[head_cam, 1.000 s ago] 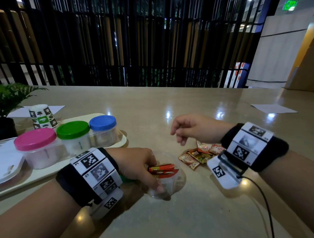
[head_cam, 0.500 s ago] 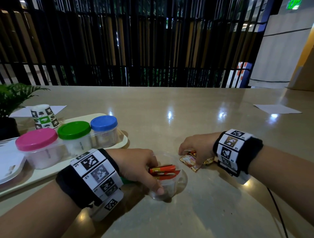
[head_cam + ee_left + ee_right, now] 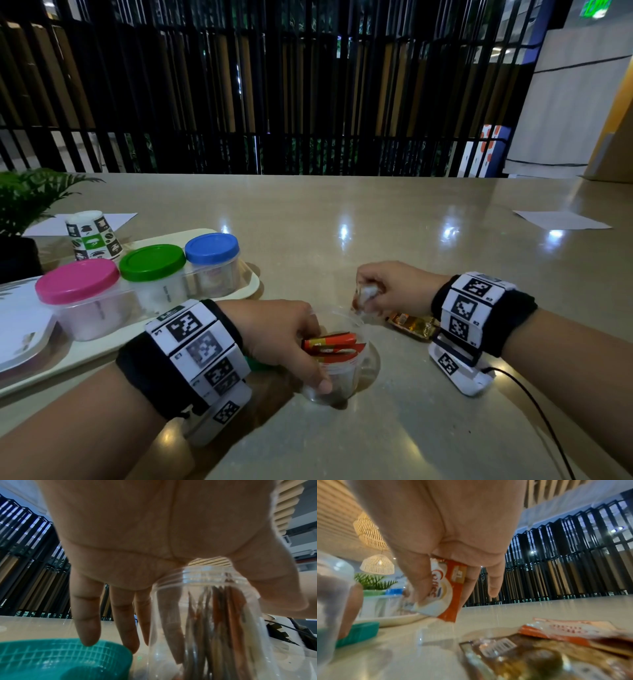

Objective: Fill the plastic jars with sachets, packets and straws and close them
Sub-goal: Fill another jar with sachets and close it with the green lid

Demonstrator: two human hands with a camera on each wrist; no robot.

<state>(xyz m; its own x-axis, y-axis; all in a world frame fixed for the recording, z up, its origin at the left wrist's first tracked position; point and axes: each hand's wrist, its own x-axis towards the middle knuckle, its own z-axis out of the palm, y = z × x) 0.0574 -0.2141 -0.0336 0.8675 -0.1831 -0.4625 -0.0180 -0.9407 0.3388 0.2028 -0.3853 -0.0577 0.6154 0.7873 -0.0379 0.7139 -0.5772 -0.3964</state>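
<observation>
A clear plastic jar (image 3: 337, 377) (image 3: 214, 628) stands open on the table with several red and orange sachets (image 3: 330, 346) upright inside. My left hand (image 3: 284, 335) (image 3: 154, 547) grips the jar's side between thumb and fingers. My right hand (image 3: 387, 287) (image 3: 447, 540) pinches an orange and white sachet (image 3: 443, 588) (image 3: 366, 294) just above the jar's far rim. More sachets (image 3: 412, 323) (image 3: 539, 649) lie on the table under my right wrist. A green lid (image 3: 63, 660) (image 3: 358, 632) lies beside the jar on the left.
A cream tray (image 3: 239, 291) at the left carries three closed jars with pink (image 3: 77, 281), green (image 3: 152, 262) and blue (image 3: 211, 248) lids. A printed paper cup (image 3: 92, 236) and a potted plant (image 3: 27, 195) stand behind. A paper sheet (image 3: 558, 219) lies far right.
My right hand dropped onto the loose sachets, picked one up and has carried it left to the jar's rim. My left hand has kept hold of the jar.
</observation>
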